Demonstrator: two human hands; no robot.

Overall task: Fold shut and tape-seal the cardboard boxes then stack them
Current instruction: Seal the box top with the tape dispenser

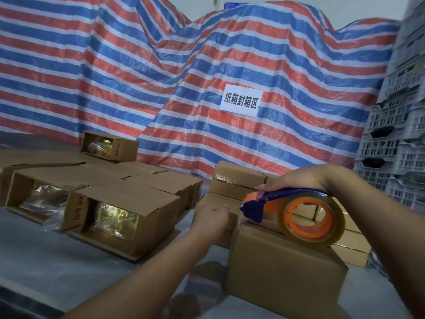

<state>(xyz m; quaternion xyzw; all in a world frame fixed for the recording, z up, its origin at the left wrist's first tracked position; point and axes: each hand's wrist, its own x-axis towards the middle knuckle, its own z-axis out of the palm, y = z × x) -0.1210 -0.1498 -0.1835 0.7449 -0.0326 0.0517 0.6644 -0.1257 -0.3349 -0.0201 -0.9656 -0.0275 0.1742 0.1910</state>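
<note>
1. Plainly, the closed brown corrugated cardboard box under work stands on the grey table, near the front edge and right of centre.
2. The right hand grasps the blue-and-orange tape dispenser over its top, the clear tape roll resting on the box lid.
3. The left hand is blurred at the box's far-left top edge; it seems to press there, but whether it pinches the tape end I cannot tell.
4. Handling, as I judge it: the box looks light and stiff along its edges but could dent on the lid, so it is best held by opposite side walls. The tape will be sticky and thin and could wrinkle.
5. Sealed brown boxes sit stacked just behind, touching or nearly so.
6. To the left lie open boxes with gold foil packets inside, well apart from the work.
7. Grey plastic crates tower at right; a red, white and blue striped tarpaulin with a white paper sign hangs behind.
</note>
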